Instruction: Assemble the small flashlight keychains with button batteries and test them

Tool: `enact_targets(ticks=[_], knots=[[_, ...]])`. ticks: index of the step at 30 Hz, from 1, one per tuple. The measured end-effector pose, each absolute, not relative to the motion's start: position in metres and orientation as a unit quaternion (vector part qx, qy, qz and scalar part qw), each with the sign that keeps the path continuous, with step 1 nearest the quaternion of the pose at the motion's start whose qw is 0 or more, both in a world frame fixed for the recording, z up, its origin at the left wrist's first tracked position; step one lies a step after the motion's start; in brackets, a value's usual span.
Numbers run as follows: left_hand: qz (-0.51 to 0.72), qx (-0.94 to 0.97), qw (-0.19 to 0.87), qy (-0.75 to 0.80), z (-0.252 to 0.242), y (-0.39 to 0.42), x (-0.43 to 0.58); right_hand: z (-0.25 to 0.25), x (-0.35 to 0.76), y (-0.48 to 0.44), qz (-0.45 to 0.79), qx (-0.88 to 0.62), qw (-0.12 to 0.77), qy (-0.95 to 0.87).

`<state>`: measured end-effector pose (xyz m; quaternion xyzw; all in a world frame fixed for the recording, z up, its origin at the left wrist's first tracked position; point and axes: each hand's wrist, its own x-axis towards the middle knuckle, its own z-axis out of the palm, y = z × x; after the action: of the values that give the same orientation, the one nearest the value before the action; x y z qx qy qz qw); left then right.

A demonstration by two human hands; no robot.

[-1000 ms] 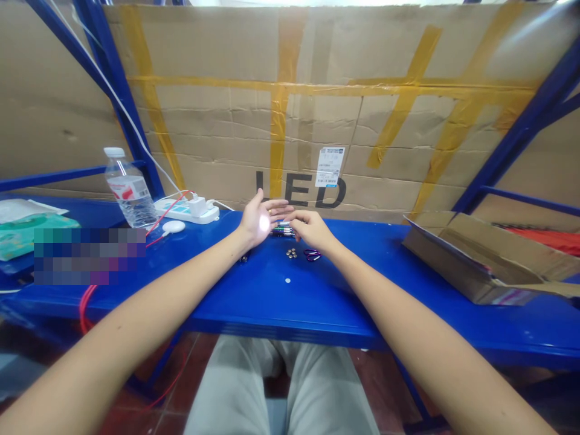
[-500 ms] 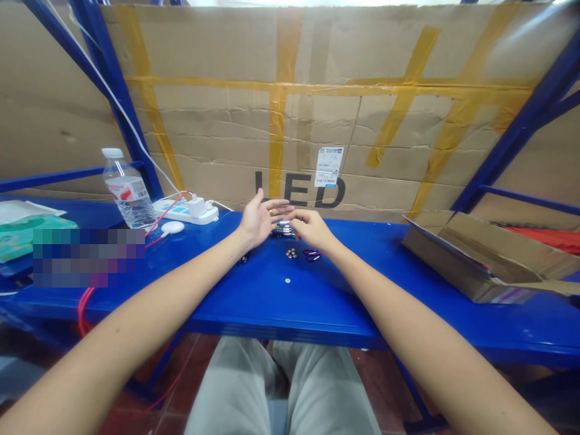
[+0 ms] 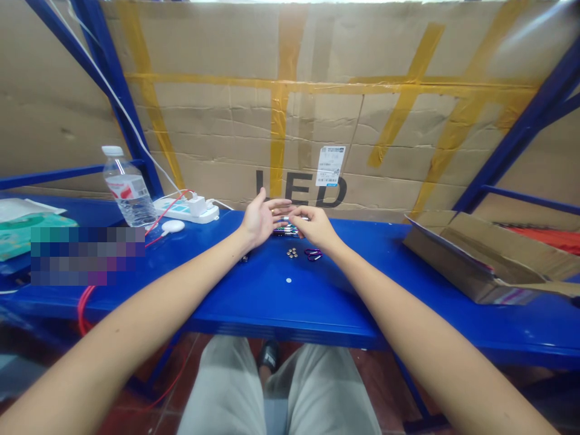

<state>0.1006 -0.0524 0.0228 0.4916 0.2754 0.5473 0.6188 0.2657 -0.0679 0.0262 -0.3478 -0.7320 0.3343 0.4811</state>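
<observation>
Though blurry, right hand seemingly curled

Black "LED" lettering marks the cardboard while its white label is illegible.

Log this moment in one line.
left hand: open | right hand: pinching silver cylinder | blue table: small round pieces, purple item

Lt-grey trousers, dk shoe w/ white lettering, forearms bare.
</observation>
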Motion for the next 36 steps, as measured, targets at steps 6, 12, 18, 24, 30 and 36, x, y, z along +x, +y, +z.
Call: enact_targets(ticks=[6, 12, 18, 24, 30, 36], knots=[[0.546, 0.491, 0.621, 0.274, 0.0233, -0.0517, 0.1001, 0.0273, 0.2655, -0.0688, 0.334, -0.349, 0.485, -0.729], [0.545, 0.489, 0.627, 0.266, 0.0227, -0.0511, 0.0997, 0.0272, 0.2658, -0.0689, 0.330, -0.349, 0.484, -0.731], [0.547, 0.487, 0.626, 0.269, 0.0227, -0.0515, 0.1000, 0.0283, 0.2666, -0.0698, 0.339, -0.345, 0.481, -0.731], [0.545, 0.487, 0.630, 0.263, 0.0224, -0.0516, 0.0990, 0.0267, 0.2664, -0.0690, 0.315, -0.338, 0.485, -0.742], [0.543, 0.491, 0.628, 0.264, 0.0245, -0.0543, 0.1002, 0.0251, 0.2663, -0.0677, 0.325, -0.320, 0.486, -0.745], [0.545, 0.496, 0.626, 0.255, 0.0255, -0.0548, 0.1009, 0.0256, 0.2655, -0.0683, 0.349, -0.342, 0.472, -0.734]])
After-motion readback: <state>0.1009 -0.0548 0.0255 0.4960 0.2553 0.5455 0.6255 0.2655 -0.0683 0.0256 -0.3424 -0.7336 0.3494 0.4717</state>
